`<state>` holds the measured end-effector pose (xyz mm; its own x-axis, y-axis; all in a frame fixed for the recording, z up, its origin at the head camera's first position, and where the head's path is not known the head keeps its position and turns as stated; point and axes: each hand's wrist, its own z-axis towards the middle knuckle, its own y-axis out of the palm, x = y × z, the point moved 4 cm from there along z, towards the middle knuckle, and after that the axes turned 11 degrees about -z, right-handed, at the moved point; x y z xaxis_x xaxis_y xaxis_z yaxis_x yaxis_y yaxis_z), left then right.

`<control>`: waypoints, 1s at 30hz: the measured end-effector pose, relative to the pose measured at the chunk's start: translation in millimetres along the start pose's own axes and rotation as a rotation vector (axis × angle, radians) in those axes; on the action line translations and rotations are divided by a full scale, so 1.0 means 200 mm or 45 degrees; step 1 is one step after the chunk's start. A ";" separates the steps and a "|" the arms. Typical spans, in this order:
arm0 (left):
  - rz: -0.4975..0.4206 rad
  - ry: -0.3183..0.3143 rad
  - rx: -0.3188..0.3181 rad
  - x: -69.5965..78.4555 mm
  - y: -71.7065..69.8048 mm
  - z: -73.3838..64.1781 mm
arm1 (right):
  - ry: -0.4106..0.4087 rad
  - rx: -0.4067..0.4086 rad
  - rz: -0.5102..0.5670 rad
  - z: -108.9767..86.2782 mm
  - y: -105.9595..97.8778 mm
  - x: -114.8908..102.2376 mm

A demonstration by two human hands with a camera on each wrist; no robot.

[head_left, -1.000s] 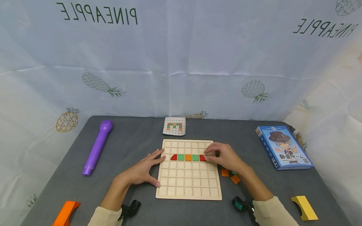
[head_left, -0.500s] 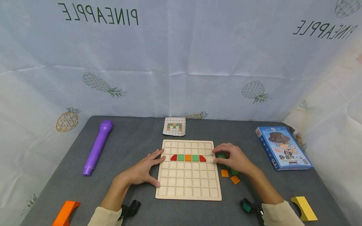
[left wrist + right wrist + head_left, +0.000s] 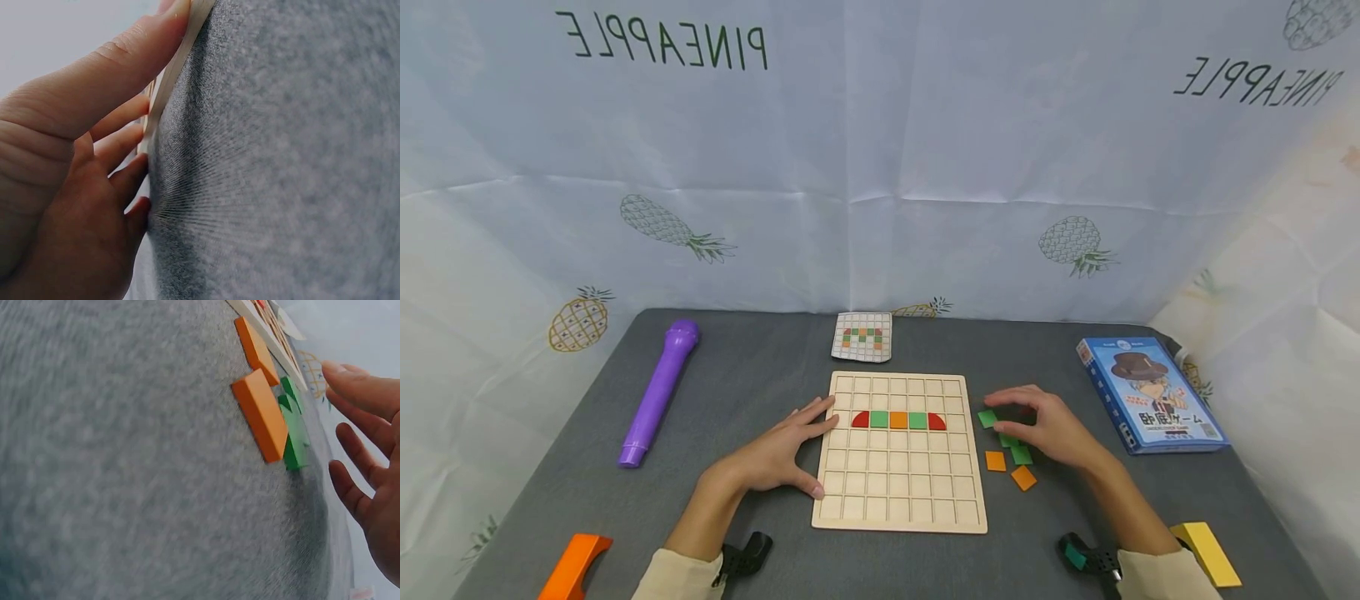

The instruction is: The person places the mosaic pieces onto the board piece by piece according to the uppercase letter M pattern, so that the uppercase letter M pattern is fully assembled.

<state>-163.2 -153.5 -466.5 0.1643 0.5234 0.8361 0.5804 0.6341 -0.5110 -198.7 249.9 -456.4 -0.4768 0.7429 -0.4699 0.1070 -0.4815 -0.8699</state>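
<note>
A wooden grid board lies flat in the head view. One row across it holds a red rounded tile, a green tile, an orange tile, another green and another red rounded one. My left hand rests on the board's left edge, fingers spread; in the left wrist view its thumb lies along the rim. Right of the board, my right hand is over loose green tiles, thumb and fingers apart. The right wrist view shows nothing between them. Orange tiles lie close by.
A small pattern card lies behind the board. At the left are a purple microphone-shaped stick and an orange arch block. A blue game box and a yellow arch block are at the right.
My right hand has left the red tile at the row's right end and moved right, over the loose green tiles. My left hand has stayed at the board's edge.
</note>
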 end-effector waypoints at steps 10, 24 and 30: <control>0.000 0.002 -0.003 0.00 0.00 0.00 | -0.022 -0.066 -0.002 -0.01 0.04 0.03; -0.003 -0.023 0.007 0.01 0.00 -0.01 | -0.049 -0.069 -0.002 0.02 0.05 0.03; 0.000 -0.015 0.006 0.01 0.00 -0.01 | -0.047 -0.075 0.006 0.02 0.05 0.04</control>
<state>-161.6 -153.5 -464.2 0.1548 0.5300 0.8337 0.5764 0.6369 -0.5119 -204.8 247.9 -468.4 -0.5081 0.7223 -0.4692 0.1604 -0.4559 -0.8755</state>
